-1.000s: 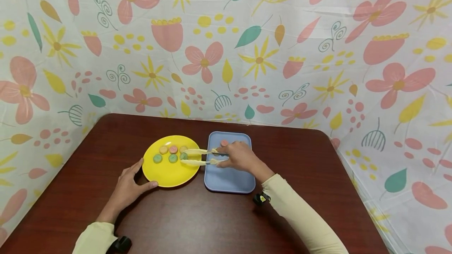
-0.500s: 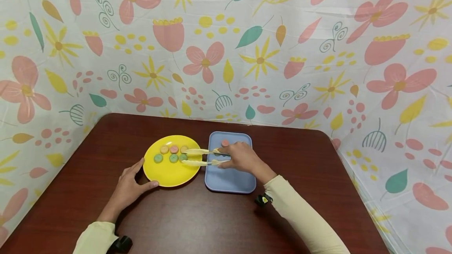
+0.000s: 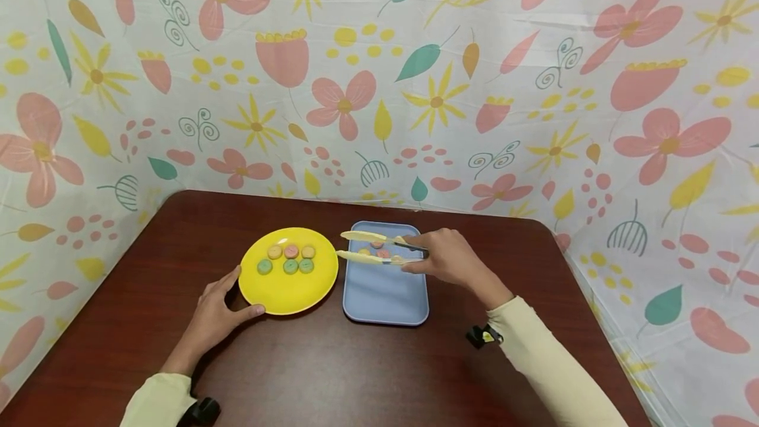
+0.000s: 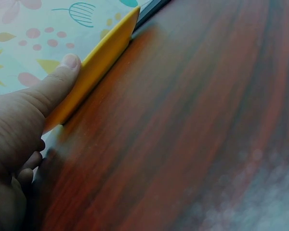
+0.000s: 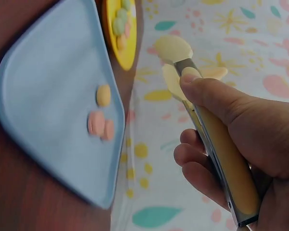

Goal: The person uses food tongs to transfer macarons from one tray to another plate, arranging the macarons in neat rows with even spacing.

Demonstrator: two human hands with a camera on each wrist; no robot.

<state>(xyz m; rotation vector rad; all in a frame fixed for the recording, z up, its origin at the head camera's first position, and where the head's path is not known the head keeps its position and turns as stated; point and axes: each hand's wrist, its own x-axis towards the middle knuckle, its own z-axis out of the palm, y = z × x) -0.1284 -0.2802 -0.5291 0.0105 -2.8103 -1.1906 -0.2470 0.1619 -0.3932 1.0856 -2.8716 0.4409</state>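
Observation:
My left hand (image 3: 215, 312) holds the near-left rim of a round yellow plate (image 3: 284, 298), its thumb against the plate's side in the left wrist view. Small macarons lie there in two rows: yellowish and pink ones behind, green macarons (image 3: 290, 266) in front. Above a blue rectangular tray (image 3: 385, 302), my right hand (image 3: 453, 257) grips cream-tipped tongs (image 5: 214, 149). Their arms are spread, and I see nothing between the tips. Toward the tray's back lie a yellow macaron (image 5: 103, 95) and pink macarons (image 5: 96, 123), partly hidden by the tongs in the head view.
Plate and tray stand side by side on a dark brown wooden table (image 3: 332, 368), a narrow gap between them. A floral-patterned curtain (image 3: 379, 84) hangs right behind the table's back edge and along both sides.
My right hand has drawn the tongs rightward, off the plate to over the tray. The rightmost green macaron, earlier between the tips, now lies free on the plate. My left hand stays put.

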